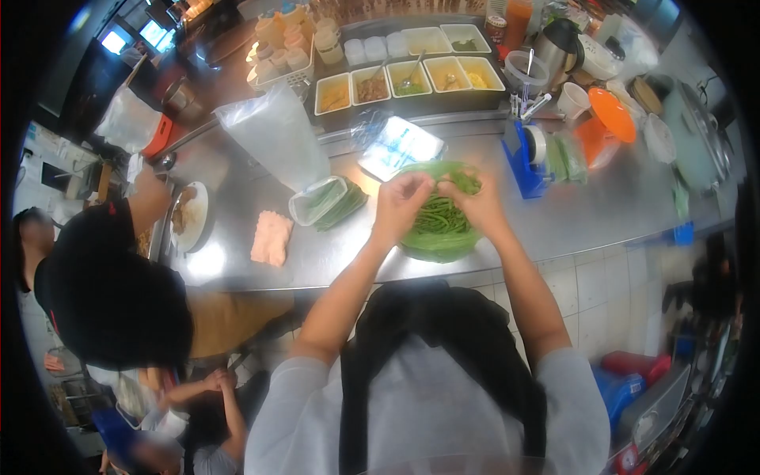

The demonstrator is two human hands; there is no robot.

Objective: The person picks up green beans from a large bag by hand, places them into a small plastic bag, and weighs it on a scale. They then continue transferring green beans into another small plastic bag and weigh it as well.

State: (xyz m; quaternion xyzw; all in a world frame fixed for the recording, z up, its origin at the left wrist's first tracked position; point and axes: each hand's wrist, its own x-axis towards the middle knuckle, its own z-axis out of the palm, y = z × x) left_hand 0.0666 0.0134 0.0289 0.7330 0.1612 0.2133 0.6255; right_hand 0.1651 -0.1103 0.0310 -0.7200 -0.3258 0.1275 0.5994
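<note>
A green plastic bag (440, 247) lies open on the steel counter, filled with green beans (438, 215). Over its left side is my left hand (402, 204), its fingers curled into a pinch. My right hand (476, 207) faces it across the bag, thumb and fingers bent inward. The fingertips of both hands come close together above the beans; whatever is between them is too small to make out. To the left, a clear plastic bag (318, 203) holds long green stalks (342, 207). Behind my hands is a white and blue packet (404, 147).
A pink cloth (271, 237) and a plate of food (190, 218) lie leftward, near a person in black (111, 285). Food containers (409, 79) line the back. A blue holder (524, 162) and orange lid (611, 115) stand right.
</note>
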